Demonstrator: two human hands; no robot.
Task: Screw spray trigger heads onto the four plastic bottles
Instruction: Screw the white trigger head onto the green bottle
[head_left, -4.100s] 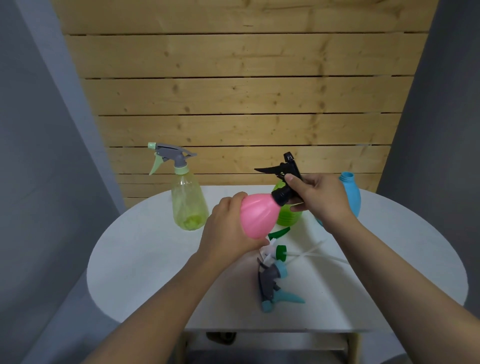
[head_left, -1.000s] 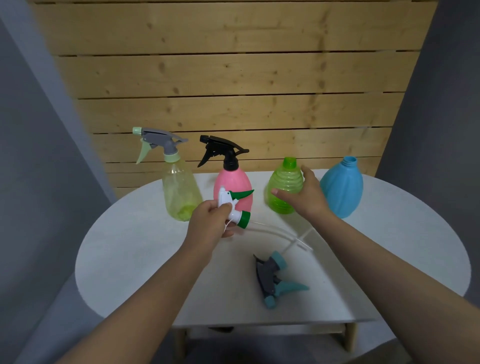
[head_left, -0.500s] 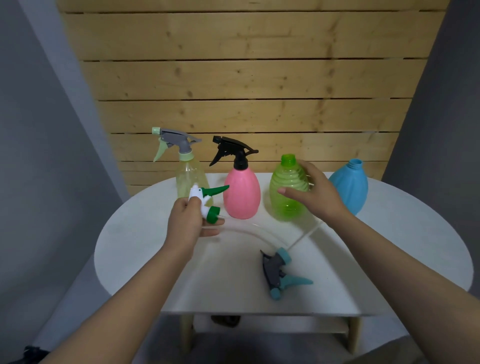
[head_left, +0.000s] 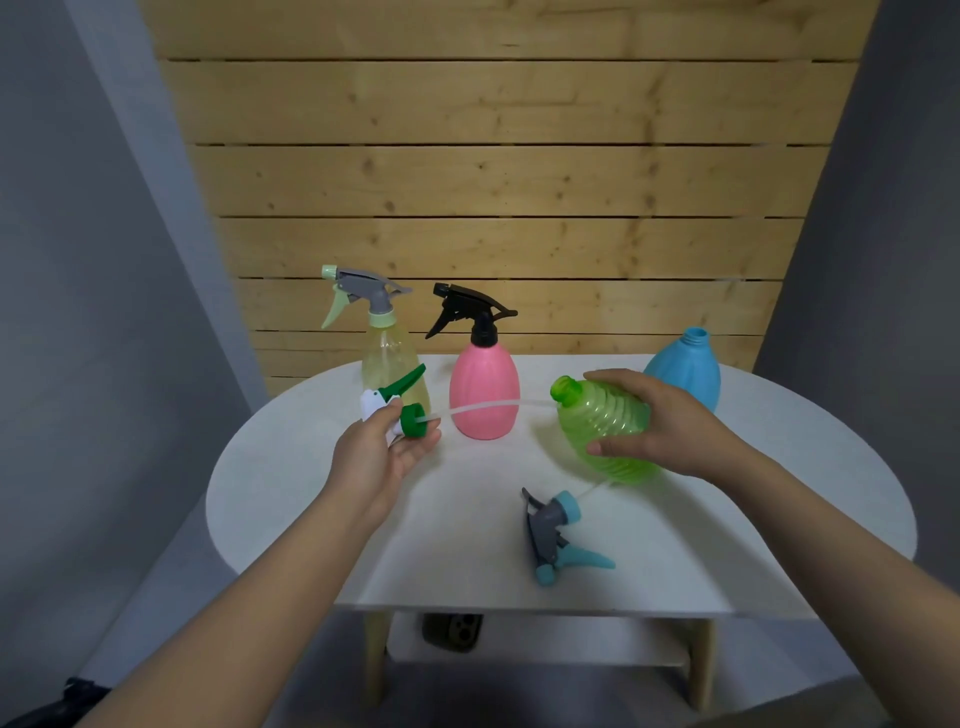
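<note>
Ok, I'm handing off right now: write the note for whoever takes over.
Left hand: holds the green head, tube pointing at the green bottle.
Right hand: grips the green bottle, tilted, mouth toward the left hand.
Done: yellow bottle and pink bottle stand capped at the back of the table.
Left: feed the tube in and screw on the green head; then fit the blue head, lying near the front edge, onto the open blue bottle.
</note>
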